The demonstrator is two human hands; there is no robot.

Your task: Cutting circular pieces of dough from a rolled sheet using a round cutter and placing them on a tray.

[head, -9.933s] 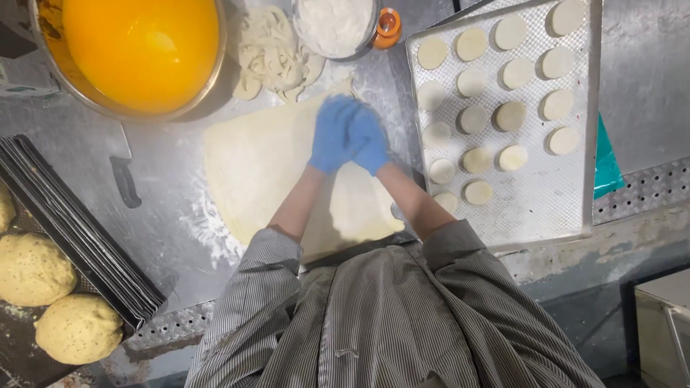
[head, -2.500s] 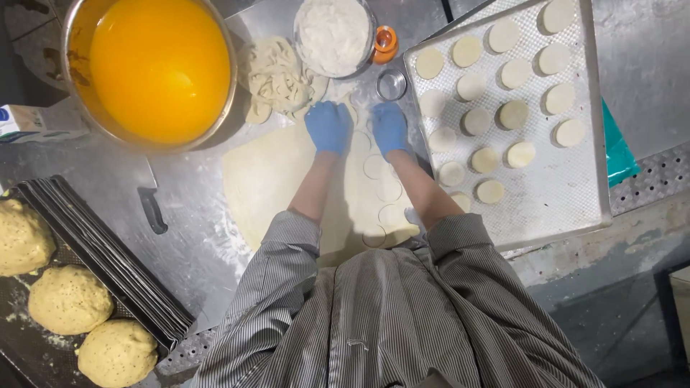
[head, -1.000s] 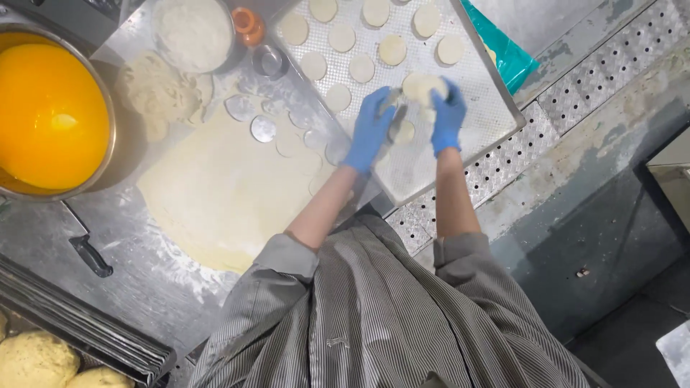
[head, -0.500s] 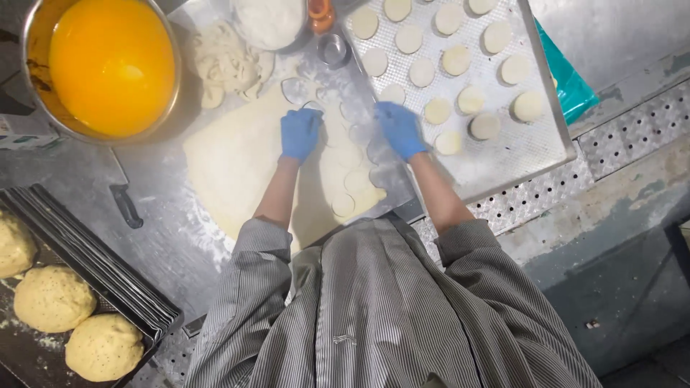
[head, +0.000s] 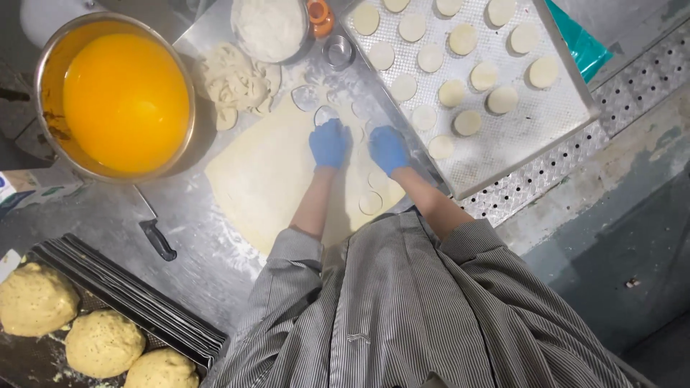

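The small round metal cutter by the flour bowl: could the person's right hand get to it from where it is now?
Probably yes. The small round metal cutter sits in the open just beyond the right hand, with only flat dough sheet between them.

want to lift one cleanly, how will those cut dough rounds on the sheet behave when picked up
Probably floppy: each cut round looks thin and flat like the rolled dough sheet, so it may stretch or sag off the gloved fingers. Likely light for its size. The flour dusting on the steel table suggests it may come away without much sticking, though that is uncertain.
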